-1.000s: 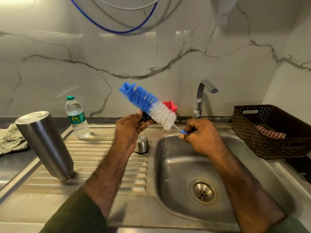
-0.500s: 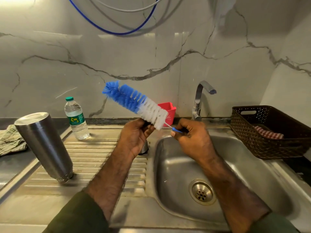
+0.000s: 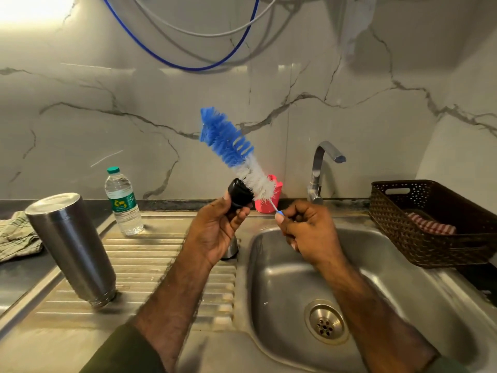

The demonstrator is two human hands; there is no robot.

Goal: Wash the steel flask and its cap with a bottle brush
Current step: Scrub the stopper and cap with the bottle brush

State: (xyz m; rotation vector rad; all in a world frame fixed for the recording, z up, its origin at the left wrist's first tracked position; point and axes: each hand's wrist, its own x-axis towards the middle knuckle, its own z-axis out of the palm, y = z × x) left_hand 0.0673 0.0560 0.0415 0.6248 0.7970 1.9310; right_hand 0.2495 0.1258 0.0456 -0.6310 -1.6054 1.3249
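Your left hand (image 3: 215, 227) has raised the black cap (image 3: 240, 196) into the white bristles, right hand (image 3: 309, 232) pinching the brush (image 3: 234, 149) handle, now steeper toward 11 — cap scrub's on; flask (image 3: 71, 246) inverted on drainboard at 9.

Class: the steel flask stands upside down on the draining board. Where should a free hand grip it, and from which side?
Grip the steel flask round its mid-body, coming from its right side. It stands mouth-down and leaning, its flat base on top offers no hold, and the cloth lies on its left.
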